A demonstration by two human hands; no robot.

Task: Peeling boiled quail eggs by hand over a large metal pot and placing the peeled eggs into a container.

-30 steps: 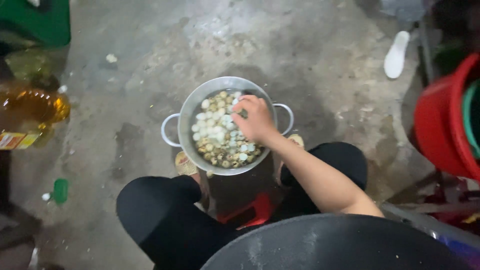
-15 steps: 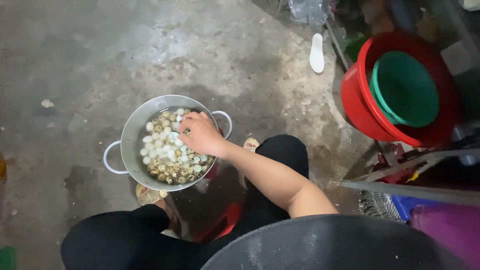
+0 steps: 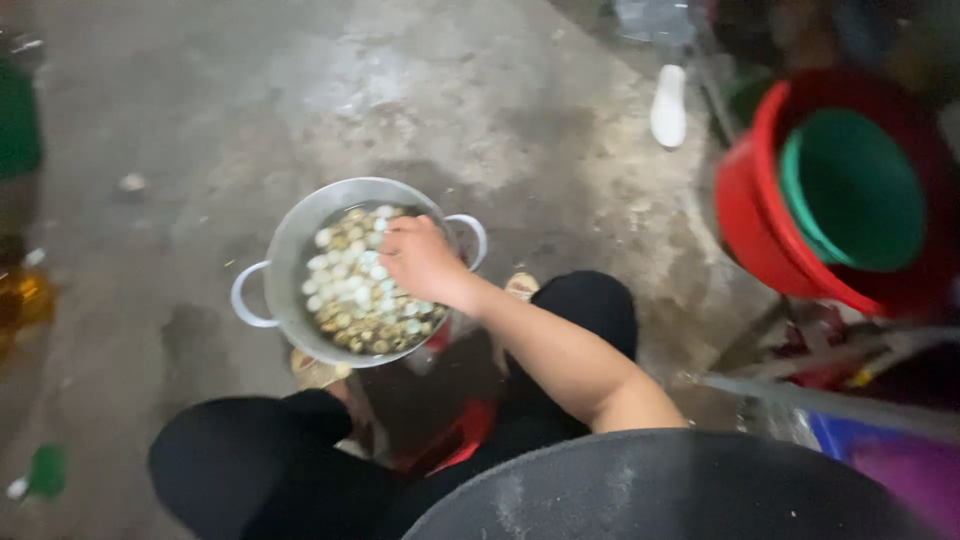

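Note:
My right hand (image 3: 420, 258) reaches down into a round metal pot (image 3: 285, 262) with two loop handles, standing on the concrete floor between my knees. The pot holds water and many small pale and speckled eggs (image 3: 350, 298). My fingers curl down among the eggs at the pot's right side; whether they hold one is hidden. My forearm runs back to the lower right. My left hand is out of view. My legs in black trousers (image 3: 250, 470) flank the pot.
A red bucket (image 3: 745, 215) with a green basin (image 3: 855, 190) inside stands at right. A white slipper (image 3: 668, 105) lies beyond. A dark round rim (image 3: 660, 490) fills the bottom edge. A red stool (image 3: 465, 440) sits under me. A yellow bottle (image 3: 20, 300) is at left.
The view swung right, bringing the red bucket and green basin into sight. My right hand stays in the pot among the eggs.

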